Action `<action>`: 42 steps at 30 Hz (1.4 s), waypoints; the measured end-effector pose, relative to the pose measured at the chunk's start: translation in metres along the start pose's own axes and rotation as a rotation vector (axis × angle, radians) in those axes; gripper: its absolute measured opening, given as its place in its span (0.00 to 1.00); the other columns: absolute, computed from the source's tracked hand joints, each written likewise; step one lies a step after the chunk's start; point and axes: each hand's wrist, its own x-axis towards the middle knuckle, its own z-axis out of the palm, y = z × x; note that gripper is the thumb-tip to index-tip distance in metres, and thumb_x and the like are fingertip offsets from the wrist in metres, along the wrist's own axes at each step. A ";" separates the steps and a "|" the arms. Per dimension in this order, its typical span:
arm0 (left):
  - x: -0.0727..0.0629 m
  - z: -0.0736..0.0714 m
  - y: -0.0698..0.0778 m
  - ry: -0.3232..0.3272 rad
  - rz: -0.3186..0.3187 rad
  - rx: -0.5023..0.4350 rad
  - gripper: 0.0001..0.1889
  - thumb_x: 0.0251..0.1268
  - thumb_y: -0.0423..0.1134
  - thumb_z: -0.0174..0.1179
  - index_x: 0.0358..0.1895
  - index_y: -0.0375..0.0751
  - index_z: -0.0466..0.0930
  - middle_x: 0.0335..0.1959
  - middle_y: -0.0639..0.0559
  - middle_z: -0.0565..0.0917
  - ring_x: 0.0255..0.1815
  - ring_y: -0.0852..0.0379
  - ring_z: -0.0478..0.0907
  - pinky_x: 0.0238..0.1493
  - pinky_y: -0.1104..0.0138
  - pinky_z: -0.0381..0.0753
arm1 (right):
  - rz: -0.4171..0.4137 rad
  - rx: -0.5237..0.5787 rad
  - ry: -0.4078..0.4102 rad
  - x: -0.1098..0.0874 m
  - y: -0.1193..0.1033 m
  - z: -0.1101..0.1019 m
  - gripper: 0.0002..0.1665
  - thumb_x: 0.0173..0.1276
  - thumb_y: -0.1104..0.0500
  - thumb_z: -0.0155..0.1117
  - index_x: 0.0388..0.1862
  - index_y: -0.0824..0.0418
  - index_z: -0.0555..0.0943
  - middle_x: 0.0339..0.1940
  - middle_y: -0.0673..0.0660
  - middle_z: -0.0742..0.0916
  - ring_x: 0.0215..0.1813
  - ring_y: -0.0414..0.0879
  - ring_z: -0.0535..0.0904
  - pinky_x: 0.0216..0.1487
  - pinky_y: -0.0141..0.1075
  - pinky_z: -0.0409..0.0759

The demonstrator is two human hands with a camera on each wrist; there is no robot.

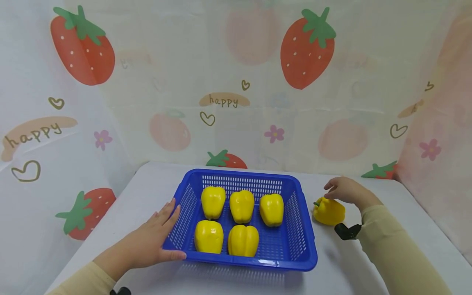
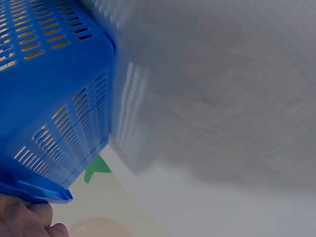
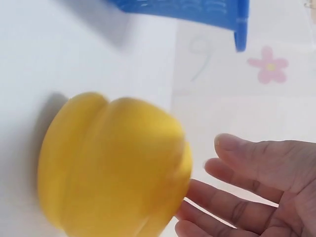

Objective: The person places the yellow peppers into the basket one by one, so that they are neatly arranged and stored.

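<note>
A blue plastic basket (image 1: 306,246) with slotted walls holds several yellow bell peppers (image 1: 241,207). My left hand (image 1: 147,241) rests against its left rim with fingers spread, the thumb reaching the front rim. In the left wrist view, fingertips (image 2: 42,215) show beside the rim. Right of the basket, one yellow bell pepper (image 1: 329,211) with a green stem lies on the table. Just above it is my right hand (image 1: 348,191), its fingers loosely bent. The right wrist view shows that hand spread beside the pepper (image 3: 113,168), not gripping it; whether the fingertips touch it I cannot tell.
The basket stands on a white-covered table (image 1: 147,184). Behind and along both sides hangs a pale cloth (image 1: 258,123) printed with strawberries, flowers and hearts. A black band piece (image 1: 348,232) sits at my right wrist.
</note>
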 end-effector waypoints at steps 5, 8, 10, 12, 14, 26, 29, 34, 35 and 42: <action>0.000 0.000 0.000 0.000 0.001 0.005 0.61 0.38 0.80 0.46 0.72 0.40 0.43 0.74 0.42 0.40 0.73 0.44 0.42 0.66 0.47 0.51 | 0.001 0.008 -0.039 -0.002 0.007 0.003 0.25 0.60 0.58 0.63 0.53 0.69 0.74 0.48 0.67 0.81 0.47 0.57 0.77 0.50 0.55 0.74; 0.000 0.000 0.000 0.001 0.003 0.008 0.61 0.39 0.80 0.46 0.72 0.39 0.43 0.74 0.42 0.40 0.73 0.44 0.41 0.66 0.47 0.50 | 0.003 0.010 -0.052 -0.004 0.008 0.005 0.25 0.60 0.58 0.63 0.53 0.70 0.73 0.49 0.68 0.79 0.48 0.58 0.76 0.50 0.55 0.74; 0.000 0.000 0.000 0.000 0.005 0.011 0.61 0.39 0.80 0.46 0.72 0.39 0.43 0.74 0.42 0.40 0.73 0.44 0.41 0.66 0.47 0.50 | 0.014 0.016 -0.055 -0.004 0.009 0.007 0.25 0.60 0.58 0.63 0.53 0.69 0.73 0.50 0.68 0.79 0.48 0.57 0.76 0.50 0.55 0.74; 0.000 0.000 0.000 -0.001 0.005 0.013 0.61 0.39 0.80 0.46 0.72 0.38 0.43 0.74 0.42 0.40 0.73 0.44 0.41 0.66 0.47 0.50 | 0.014 0.006 -0.055 -0.004 0.010 0.008 0.24 0.61 0.58 0.63 0.53 0.69 0.74 0.49 0.68 0.79 0.47 0.57 0.76 0.50 0.54 0.75; 0.000 0.000 0.000 -0.002 0.007 0.016 0.61 0.39 0.80 0.46 0.72 0.38 0.43 0.74 0.42 0.40 0.73 0.44 0.41 0.66 0.47 0.50 | 0.014 -0.001 -0.059 -0.004 0.010 0.008 0.24 0.61 0.57 0.63 0.53 0.70 0.74 0.48 0.68 0.79 0.45 0.55 0.77 0.49 0.53 0.76; 0.000 0.000 -0.001 -0.001 0.024 0.050 0.62 0.40 0.80 0.44 0.72 0.36 0.42 0.74 0.42 0.40 0.73 0.45 0.41 0.67 0.47 0.49 | 0.083 0.044 -0.069 -0.009 0.009 0.011 0.30 0.56 0.50 0.68 0.47 0.73 0.76 0.38 0.59 0.83 0.36 0.49 0.78 0.40 0.44 0.81; 0.000 0.000 -0.001 0.001 0.027 0.052 0.62 0.40 0.80 0.43 0.72 0.35 0.41 0.74 0.42 0.40 0.73 0.45 0.41 0.67 0.47 0.49 | 0.098 0.051 -0.064 -0.009 0.010 0.012 0.28 0.56 0.51 0.69 0.45 0.72 0.78 0.37 0.58 0.83 0.36 0.49 0.78 0.39 0.43 0.82; 0.000 0.000 -0.001 -0.001 0.026 0.046 0.62 0.40 0.80 0.44 0.72 0.35 0.41 0.74 0.42 0.40 0.73 0.45 0.41 0.66 0.47 0.49 | 0.113 0.069 -0.072 -0.011 0.011 0.012 0.29 0.55 0.50 0.69 0.46 0.72 0.77 0.37 0.59 0.83 0.37 0.50 0.78 0.39 0.42 0.82; 0.000 0.000 -0.001 0.000 0.026 0.045 0.62 0.40 0.80 0.44 0.72 0.35 0.42 0.74 0.42 0.40 0.73 0.45 0.41 0.66 0.47 0.49 | 0.115 0.080 -0.076 -0.012 0.012 0.012 0.31 0.55 0.49 0.69 0.47 0.73 0.76 0.38 0.59 0.83 0.38 0.50 0.77 0.39 0.43 0.82; 0.001 0.001 -0.002 -0.001 0.023 0.041 0.62 0.40 0.80 0.44 0.72 0.36 0.42 0.74 0.42 0.40 0.73 0.45 0.41 0.67 0.47 0.49 | 0.142 0.168 -0.094 -0.012 0.018 0.015 0.35 0.54 0.46 0.69 0.47 0.73 0.75 0.37 0.59 0.82 0.38 0.52 0.77 0.39 0.42 0.82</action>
